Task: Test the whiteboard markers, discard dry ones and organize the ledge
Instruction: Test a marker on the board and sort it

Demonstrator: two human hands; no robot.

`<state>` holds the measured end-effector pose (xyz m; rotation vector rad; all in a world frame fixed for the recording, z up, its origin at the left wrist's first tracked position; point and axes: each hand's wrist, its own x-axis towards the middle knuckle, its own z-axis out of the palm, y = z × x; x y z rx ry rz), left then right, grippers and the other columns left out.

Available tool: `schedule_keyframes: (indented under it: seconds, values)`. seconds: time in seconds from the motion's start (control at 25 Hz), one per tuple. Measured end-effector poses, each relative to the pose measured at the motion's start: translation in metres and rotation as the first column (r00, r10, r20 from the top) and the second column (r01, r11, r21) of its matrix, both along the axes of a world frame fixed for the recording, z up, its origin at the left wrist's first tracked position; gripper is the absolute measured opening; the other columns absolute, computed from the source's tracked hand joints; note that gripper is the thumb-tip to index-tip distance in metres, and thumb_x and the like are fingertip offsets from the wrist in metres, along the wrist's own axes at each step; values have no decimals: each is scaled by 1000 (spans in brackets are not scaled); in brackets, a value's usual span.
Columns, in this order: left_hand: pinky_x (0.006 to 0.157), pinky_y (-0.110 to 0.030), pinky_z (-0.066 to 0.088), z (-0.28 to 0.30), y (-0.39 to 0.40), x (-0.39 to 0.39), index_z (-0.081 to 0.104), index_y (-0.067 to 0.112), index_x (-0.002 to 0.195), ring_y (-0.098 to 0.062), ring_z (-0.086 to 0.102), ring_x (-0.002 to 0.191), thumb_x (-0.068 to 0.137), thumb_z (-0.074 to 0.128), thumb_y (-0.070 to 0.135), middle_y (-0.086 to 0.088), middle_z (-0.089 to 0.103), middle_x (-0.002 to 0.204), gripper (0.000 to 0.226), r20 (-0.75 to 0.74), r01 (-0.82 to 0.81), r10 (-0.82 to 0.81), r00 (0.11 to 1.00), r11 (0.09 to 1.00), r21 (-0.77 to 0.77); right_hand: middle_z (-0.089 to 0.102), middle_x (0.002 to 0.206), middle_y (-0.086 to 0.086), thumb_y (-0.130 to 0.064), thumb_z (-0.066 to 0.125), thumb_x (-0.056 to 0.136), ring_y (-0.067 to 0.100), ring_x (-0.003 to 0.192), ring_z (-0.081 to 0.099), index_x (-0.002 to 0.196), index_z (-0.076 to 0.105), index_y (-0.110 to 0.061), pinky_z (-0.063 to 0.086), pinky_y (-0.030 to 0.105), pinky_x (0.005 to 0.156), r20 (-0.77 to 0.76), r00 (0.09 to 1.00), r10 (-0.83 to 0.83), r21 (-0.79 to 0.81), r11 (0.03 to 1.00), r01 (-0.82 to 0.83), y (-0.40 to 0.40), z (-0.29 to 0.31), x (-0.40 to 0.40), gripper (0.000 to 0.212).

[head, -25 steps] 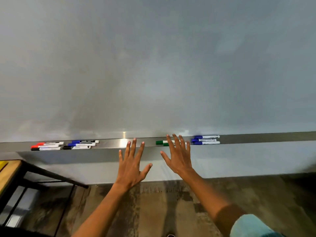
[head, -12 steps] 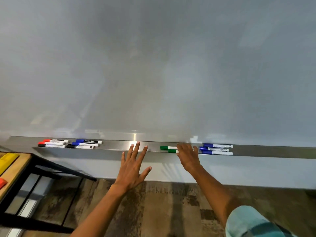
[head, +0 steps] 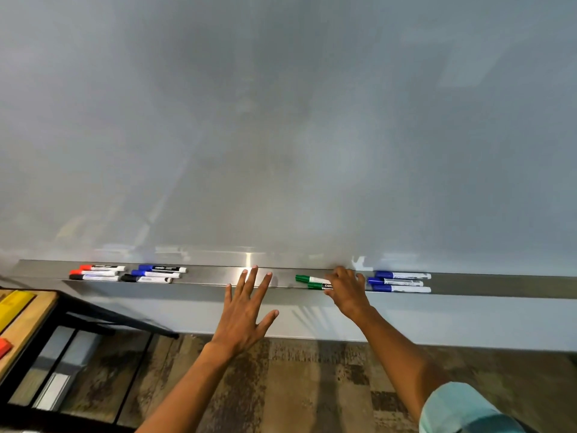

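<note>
we stand facing the whiteboard (head: 281, 120), with its metal ledge (head: 206, 276) running left to right below it. our right hand (head: 346, 292) reaches onto the ledge with fingers curled down over the two green markers (head: 309, 280), covering their right ends; we cannot tell whether it is truly pinching one or just resting on them. our left hand (head: 245, 310) is spread wide, fingers straight and apart, holding nothing, its fingertips up against the near edge of the ledge. just right of the right hand lie three blue markers (head: 398, 281), side by side, caps to the left. far to the left on the ledge sit two more clusters: the red and black markers (head: 95, 272) in a group of three, and just beside them a group of blue and black markers (head: 156, 274). at the lower left a wooden table (head: 29, 320) with a black frame holds a yellow block (head: 14, 304). a light blue sleeve (head: 462, 410) shows at the lower right, above the dark patterned floor (head: 296, 385).
</note>
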<state>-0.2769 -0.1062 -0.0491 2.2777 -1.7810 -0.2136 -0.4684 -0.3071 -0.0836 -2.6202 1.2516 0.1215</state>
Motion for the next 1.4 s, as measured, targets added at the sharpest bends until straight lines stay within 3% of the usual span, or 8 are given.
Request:
schedule_keyframes:
  seconds: [0.24, 0.56, 0.76, 0.88, 1.04, 1.16, 1.28, 1.4]
  values:
    - [118, -49, -5, -5, 3, 1, -18, 45, 150, -23, -15, 151, 93, 25, 68, 0, -14, 164, 75, 7, 10, -10, 1000, 1000, 15, 63, 116, -2, -37, 69, 89, 18, 111, 54, 113, 69, -25, 37, 34, 96, 107, 994, -13, 10, 1000, 12, -7, 6, -3, 26]
    - [118, -46, -7, 9, -4, 3, -21, 45, 150, -20, -18, 150, 93, 23, 68, 3, -17, 164, 75, 26, 25, -25, 999, 1000, 7, 64, 114, -2, -40, 66, 90, 17, 108, 55, 109, 70, -23, 39, 33, 97, 132, 991, -26, -36, 999, 31, 1, 18, -1, 26]
    - [119, -51, 15, 32, -17, 2, 21, 26, 156, -26, 13, 151, 95, 34, 59, -2, 24, 162, 71, 9, 68, -68, 998, 992, -107, 68, 106, -4, -37, 61, 94, 18, 111, 56, 105, 66, -24, 22, 36, 114, 281, 960, 6, -54, 999, 9, 10, 53, 9, 18]
    - [112, -48, 34, 59, -34, 2, 37, 18, 150, -30, 38, 140, 94, 51, 49, -5, 46, 150, 65, 32, 105, -100, 994, 969, -224, 70, 101, -6, -39, 61, 94, 18, 104, 59, 104, 63, -26, 23, 39, 115, 373, 926, 49, -87, 996, -17, 18, 87, 16, 17]
    - [92, -42, 52, 100, -58, -1, 55, 13, 137, -28, 57, 114, 86, 75, 25, -5, 63, 130, 56, 92, 177, -153, 984, 899, -400, 70, 105, -9, -47, 62, 92, 13, 101, 59, 106, 64, -30, 29, 34, 110, 493, 865, 89, -96, 994, -47, 29, 134, 22, 22]
    - [70, -43, 54, 127, -71, 1, 71, 11, 110, -26, 60, 87, 81, 79, 13, -5, 71, 102, 30, 152, 241, -189, 970, 826, -510, 72, 98, -10, -50, 65, 88, 10, 90, 62, 103, 68, -29, 44, 28, 93, 598, 797, 89, -60, 996, -67, 38, 172, 20, 26]
    - [63, -42, 50, 147, -77, 5, 72, 10, 99, -25, 55, 78, 82, 77, 12, -3, 70, 90, 17, 155, 265, -215, 964, 764, -588, 71, 85, -13, -43, 74, 83, 7, 81, 66, 97, 73, -26, 54, 21, 73, 728, 682, -73, 145, 988, -50, 41, 207, 12, 22]
    - [65, -34, 46, 162, -78, 9, 72, 8, 98, -22, 53, 78, 86, 73, 19, -2, 67, 86, 17, 122, 248, -227, 966, 692, -678, 74, 83, -5, -30, 78, 82, 12, 81, 68, 93, 76, -22, 57, 27, 76, 811, 523, -264, 364, 927, -96, 40, 231, 2, 14]
